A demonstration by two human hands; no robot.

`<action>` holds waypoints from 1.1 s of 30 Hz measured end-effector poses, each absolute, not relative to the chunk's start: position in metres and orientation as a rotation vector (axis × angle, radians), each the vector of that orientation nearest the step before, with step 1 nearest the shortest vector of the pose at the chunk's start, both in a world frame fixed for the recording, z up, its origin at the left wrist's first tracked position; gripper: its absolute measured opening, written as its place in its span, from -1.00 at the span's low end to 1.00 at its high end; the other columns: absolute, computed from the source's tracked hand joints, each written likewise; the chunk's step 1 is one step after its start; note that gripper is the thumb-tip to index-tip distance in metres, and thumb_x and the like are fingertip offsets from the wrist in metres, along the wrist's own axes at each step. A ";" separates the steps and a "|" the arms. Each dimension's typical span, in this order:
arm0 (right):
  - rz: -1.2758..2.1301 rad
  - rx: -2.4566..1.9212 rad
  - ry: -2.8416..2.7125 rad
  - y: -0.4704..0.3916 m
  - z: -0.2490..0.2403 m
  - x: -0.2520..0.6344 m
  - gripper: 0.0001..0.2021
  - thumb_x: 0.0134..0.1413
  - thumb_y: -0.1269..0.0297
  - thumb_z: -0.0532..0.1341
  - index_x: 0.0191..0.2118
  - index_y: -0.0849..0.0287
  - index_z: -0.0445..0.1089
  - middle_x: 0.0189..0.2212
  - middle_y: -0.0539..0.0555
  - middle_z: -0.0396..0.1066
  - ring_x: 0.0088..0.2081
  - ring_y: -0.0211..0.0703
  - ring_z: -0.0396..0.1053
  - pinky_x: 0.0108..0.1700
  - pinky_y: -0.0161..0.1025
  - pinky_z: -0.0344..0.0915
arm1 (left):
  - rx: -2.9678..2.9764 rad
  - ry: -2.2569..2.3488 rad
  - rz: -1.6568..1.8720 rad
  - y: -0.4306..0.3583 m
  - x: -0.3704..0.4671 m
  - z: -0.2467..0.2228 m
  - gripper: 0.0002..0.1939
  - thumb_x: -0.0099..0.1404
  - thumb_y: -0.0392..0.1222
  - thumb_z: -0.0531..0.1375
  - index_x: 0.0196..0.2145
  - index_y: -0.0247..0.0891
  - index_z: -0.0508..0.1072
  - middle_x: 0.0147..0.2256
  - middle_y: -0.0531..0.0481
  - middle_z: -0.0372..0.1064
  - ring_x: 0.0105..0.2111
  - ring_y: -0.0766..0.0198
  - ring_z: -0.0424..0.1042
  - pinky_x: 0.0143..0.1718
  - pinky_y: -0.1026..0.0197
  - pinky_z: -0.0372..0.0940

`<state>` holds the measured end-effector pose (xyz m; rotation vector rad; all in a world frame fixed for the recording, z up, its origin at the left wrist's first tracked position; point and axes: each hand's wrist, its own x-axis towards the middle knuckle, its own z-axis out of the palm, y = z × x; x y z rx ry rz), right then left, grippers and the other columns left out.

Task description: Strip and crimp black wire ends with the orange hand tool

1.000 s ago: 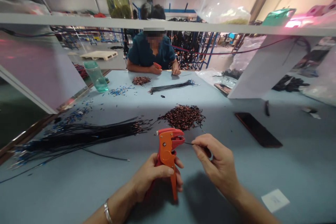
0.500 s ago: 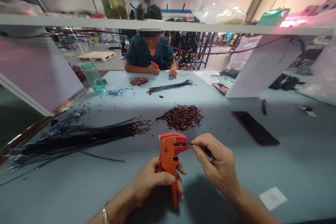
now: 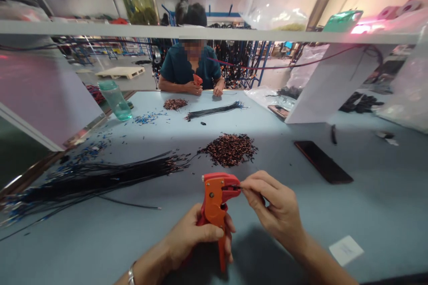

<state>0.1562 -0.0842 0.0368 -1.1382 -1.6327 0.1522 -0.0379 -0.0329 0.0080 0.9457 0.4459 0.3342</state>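
My left hand (image 3: pixel 205 234) is wrapped round the handles of an orange and red wire stripper (image 3: pixel 214 202), held upright with its jaws facing right. My right hand (image 3: pixel 276 200) pinches a thin black wire (image 3: pixel 241 186) right at the jaws; most of the wire is hidden by the fingers. Beyond the tool lies a heap of short black and copper offcuts (image 3: pixel 230 149). To the left a long bundle of black wires (image 3: pixel 113 176) is spread, blue tips at its left end, and a single wire (image 3: pixel 133 203) lies apart in front of it.
A dark phone (image 3: pixel 323 162) and a white paper slip (image 3: pixel 346 250) lie at right. Across the table a co-worker (image 3: pixel 190 69) holds a red tool. A green bottle (image 3: pixel 115 101) stands at left. A white shelf (image 3: pixel 214 32) crosses above, its panel (image 3: pixel 321 84) reaching the table.
My right hand has come slightly closer to the stripper's jaws, so less wire shows between fingers and tool. The co-worker's red tool has risen a little. The view has shifted slightly.
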 end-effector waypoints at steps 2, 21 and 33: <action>0.162 -1.128 -1.643 -0.084 0.038 0.157 -0.84 0.14 0.55 0.14 -0.28 0.20 0.43 -0.43 0.04 0.36 -0.44 -0.28 0.30 -0.44 -0.33 0.26 | 0.955 0.453 0.320 -0.033 -0.037 0.010 -0.69 0.05 -0.07 0.33 -0.42 -0.43 0.47 -0.53 -0.15 0.45 -0.51 0.17 0.48 -0.45 0.17 0.37; 0.134 -1.169 -1.674 -0.086 0.042 0.157 -0.84 0.11 0.53 0.12 -0.30 0.17 0.41 -0.53 0.00 0.29 -0.52 -0.28 0.22 -0.55 -0.34 0.16 | 0.960 0.437 0.290 -0.034 -0.038 0.007 -0.69 0.07 -0.05 0.32 -0.45 -0.41 0.43 -0.52 -0.13 0.41 -0.49 0.15 0.47 -0.42 0.14 0.36; 0.121 -1.165 -1.685 -0.085 0.041 0.158 -0.84 0.09 0.54 0.11 -0.32 0.16 0.39 -0.56 -0.04 0.21 -0.57 -0.31 0.14 -0.57 -0.33 0.07 | 0.932 0.499 0.269 -0.036 -0.036 0.004 -0.68 0.05 -0.05 0.33 -0.48 -0.38 0.38 -0.59 -0.08 0.38 -0.57 0.21 0.42 -0.47 0.14 0.35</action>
